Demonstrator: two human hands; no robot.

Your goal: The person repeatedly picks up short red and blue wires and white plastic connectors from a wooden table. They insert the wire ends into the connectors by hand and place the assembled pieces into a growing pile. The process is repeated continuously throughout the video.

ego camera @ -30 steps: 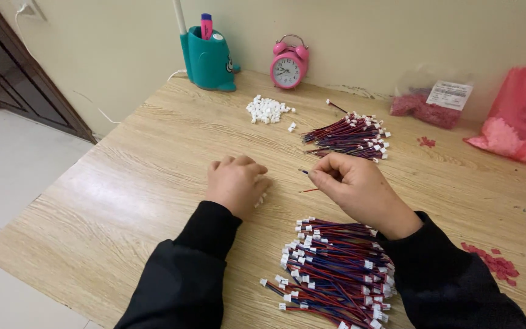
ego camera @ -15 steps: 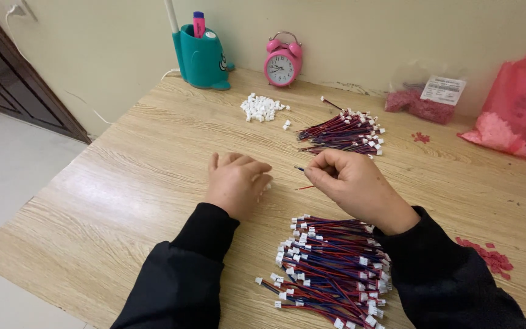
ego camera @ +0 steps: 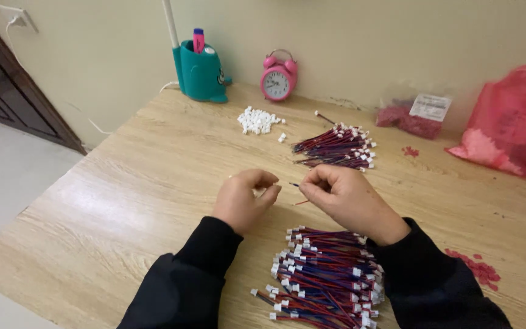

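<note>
Your left hand [ego camera: 243,201] is curled closed above the wooden surface [ego camera: 123,201], its fingertips pinched on something small and pale — probably one of the white connector housings, though it is too small to tell for sure. Your right hand [ego camera: 345,198] is closed too, pinching a thin red-and-blue wire lead [ego camera: 299,194] whose dark tip points toward your left fingertips; the two hands sit just beside each other without quite touching.

Near your right wrist lies a large pile of finished leads with white plugs [ego camera: 327,277]. Farther out is a smaller bundle of leads [ego camera: 336,147], and to its left a little heap of loose white housings [ego camera: 257,120]. At the back edge stand a teal pen holder [ego camera: 201,72] and a pink alarm clock [ego camera: 277,80] — red plastic bags [ego camera: 506,122] rest at the far right.
</note>
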